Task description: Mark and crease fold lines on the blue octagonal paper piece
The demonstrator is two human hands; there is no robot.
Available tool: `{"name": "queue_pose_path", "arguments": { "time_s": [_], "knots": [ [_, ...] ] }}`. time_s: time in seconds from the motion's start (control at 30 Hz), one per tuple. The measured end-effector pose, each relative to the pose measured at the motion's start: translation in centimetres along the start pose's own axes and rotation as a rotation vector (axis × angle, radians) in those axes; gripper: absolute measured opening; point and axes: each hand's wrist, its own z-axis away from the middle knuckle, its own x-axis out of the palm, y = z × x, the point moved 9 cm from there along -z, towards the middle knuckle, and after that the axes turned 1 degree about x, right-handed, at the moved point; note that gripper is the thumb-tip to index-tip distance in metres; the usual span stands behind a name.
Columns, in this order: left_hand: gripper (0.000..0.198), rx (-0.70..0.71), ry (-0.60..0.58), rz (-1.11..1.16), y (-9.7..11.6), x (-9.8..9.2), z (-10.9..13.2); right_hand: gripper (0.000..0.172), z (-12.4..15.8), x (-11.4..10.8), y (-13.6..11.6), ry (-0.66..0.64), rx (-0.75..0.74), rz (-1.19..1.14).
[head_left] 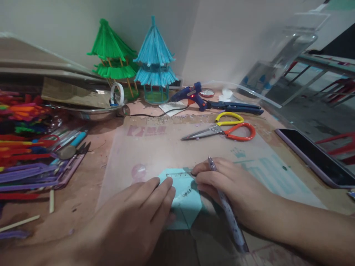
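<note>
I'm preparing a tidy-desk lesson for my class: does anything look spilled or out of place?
Slightly untidy, but I see nothing spilled: two pale sticks lie loose on the table near the colourful strips, and tiny scraps dot the far edge of the plastic sheet. The visible paper looks undamaged.

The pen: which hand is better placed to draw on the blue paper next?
Probably the right hand: it holds the pen at the blue paper's right edge. The left hand lies over the paper's left part, so it seems better for steadying.
</note>
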Motion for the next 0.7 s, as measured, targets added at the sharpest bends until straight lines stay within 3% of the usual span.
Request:
{"name": "queue_pose_path", "arguments": {
  "time_s": [0.1,0.43,0.7],
  "knots": [
    [0.046,0.144,0.112,-0.156,1.5,-0.1,0.5,0.015,0.2,0.1,0.0,-0.007,-0.001,0.002],
    [0.036,0.106,0.103,-0.086,1.1,0.9,1.7,0.016,0.0,-0.2,-0.2,-0.069,0.01,-0.014],
    [0.034,0.087,0.138,-0.063,0.8,0.7,1.6,0.015,0.2,0.1,0.0,-0.086,0.011,-0.078]
  ]
}}
